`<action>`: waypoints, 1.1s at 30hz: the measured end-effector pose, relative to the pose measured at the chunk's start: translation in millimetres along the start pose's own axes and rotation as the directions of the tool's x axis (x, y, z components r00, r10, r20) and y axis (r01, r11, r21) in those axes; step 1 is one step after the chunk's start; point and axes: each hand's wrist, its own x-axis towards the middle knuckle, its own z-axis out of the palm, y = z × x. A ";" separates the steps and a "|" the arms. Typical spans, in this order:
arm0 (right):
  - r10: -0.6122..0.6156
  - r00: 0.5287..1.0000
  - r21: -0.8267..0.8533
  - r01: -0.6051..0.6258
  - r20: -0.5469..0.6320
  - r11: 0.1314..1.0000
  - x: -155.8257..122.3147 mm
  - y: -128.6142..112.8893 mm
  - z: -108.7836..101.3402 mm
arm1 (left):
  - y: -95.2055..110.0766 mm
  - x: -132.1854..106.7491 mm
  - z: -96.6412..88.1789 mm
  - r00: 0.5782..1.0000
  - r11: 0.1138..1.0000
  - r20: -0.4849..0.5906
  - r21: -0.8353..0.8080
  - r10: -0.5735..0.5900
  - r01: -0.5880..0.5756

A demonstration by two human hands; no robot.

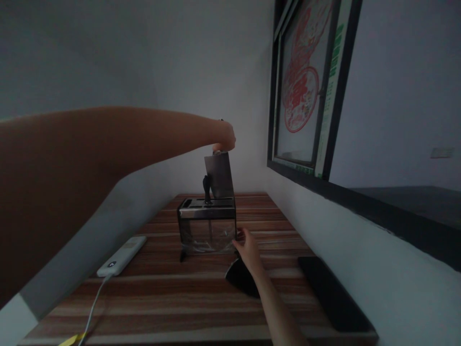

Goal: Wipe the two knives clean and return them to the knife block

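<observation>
A knife holder (207, 226) with a see-through front and a slotted dark top stands on the wooden table. My left hand (226, 136) is closed above it, gripping the top end of a cleaver. The cleaver's broad grey blade (220, 175) points down, slightly tilted, with its lower edge at the holder's top; how deep it sits I cannot tell. In front of the blade, a black handle (206, 190) rises from the holder. My right hand (247, 245) grips the holder's right side edge between thumb and fingers. Partly under my right wrist lies a dark fan-shaped thing (242, 278).
A white power strip (122, 257) with a white cable (94, 302) lies at the left. Near its cable is a yellow piece (71, 340). A flat black slab (333, 293) lies by the right wall, under a dark-framed window (306, 91). Walls border the table (173, 302).
</observation>
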 end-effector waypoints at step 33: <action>0.001 1.000 -0.050 -0.001 -0.002 0.999 -0.6 -0.9 0.2 | 10.2 -10.4 4.4 0.976 0.948 0.185 0.312 -0.118 0.055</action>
